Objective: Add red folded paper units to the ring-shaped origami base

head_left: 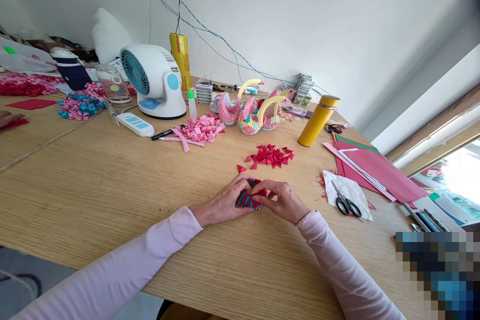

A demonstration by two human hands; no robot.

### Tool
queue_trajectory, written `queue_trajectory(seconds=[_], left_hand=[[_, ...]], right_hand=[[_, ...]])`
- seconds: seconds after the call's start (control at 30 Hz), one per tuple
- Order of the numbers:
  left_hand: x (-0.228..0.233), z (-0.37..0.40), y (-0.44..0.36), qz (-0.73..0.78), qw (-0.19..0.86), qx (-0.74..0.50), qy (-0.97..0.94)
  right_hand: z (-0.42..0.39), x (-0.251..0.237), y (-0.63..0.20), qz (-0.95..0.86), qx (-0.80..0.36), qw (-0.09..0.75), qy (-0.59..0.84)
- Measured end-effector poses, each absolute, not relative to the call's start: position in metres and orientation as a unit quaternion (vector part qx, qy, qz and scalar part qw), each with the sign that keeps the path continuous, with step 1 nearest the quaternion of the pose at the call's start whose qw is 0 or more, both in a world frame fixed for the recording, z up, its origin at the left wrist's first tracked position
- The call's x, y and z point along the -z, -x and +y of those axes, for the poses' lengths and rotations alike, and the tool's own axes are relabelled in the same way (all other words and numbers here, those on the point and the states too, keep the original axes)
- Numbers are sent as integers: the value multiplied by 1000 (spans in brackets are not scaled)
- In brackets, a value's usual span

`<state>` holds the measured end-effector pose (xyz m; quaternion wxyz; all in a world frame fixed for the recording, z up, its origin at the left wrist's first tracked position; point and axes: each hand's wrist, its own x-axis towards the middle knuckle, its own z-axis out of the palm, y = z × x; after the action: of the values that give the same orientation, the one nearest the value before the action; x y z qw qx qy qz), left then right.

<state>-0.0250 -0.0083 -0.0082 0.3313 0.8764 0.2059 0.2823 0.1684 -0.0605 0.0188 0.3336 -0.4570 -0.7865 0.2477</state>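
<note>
Between my two hands is a small round folded-paper piece [248, 201] in red and teal, made of pleated units. My left hand [225, 201] wraps around its left side, thumb and fingers gripping the rim. The fingers of my right hand [278, 200] pinch at its right edge; whether a separate paper unit is between them is hidden. Just beyond my hands lies a loose pile of red folded paper triangles [273, 156], with a single red triangle [242, 169] nearest my left hand. Farther back stand finished folded-paper swans [249, 119] with yellow and pink necks.
Pink folded papers [204, 129] lie beyond my left hand, near a power strip [135, 124] and a white fan [153, 80]. Scissors [347, 205] rest on a white tissue [333, 182] at right, below red paper sheets [382, 170]. A yellow flask [318, 121] stands behind. Another person's hand [6, 119] shows far left.
</note>
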Motion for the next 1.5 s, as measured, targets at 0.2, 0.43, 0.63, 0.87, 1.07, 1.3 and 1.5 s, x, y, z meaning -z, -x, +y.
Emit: queue_trajectory(seconds=[0.2,0.43,0.63,0.87,1.07,1.3,1.5], left_hand=[[7,-9,25,205,339,-292,-871],[5,-9,24,191,348,-301,-867],[5,-9,24,192,347,-297,-869],[9,-8,23,207,342,-287,-871],[8,-8,23,201,345,-290,-870],[9,-7,24,191,346,-291,-871],[10,-7,24,194,342,-286,-874]], right_hand=[[-54,-27,-171,-834,-182,308,421],[-51,-25,-173,-843,-163,295,420],[-53,-21,-171,-841,-172,305,413],[-56,-19,-173,-848,-161,290,414],[-56,-18,-171,-840,-170,308,412],[-57,-21,-169,-821,-217,328,414],[-56,-18,-172,-829,-218,310,410]])
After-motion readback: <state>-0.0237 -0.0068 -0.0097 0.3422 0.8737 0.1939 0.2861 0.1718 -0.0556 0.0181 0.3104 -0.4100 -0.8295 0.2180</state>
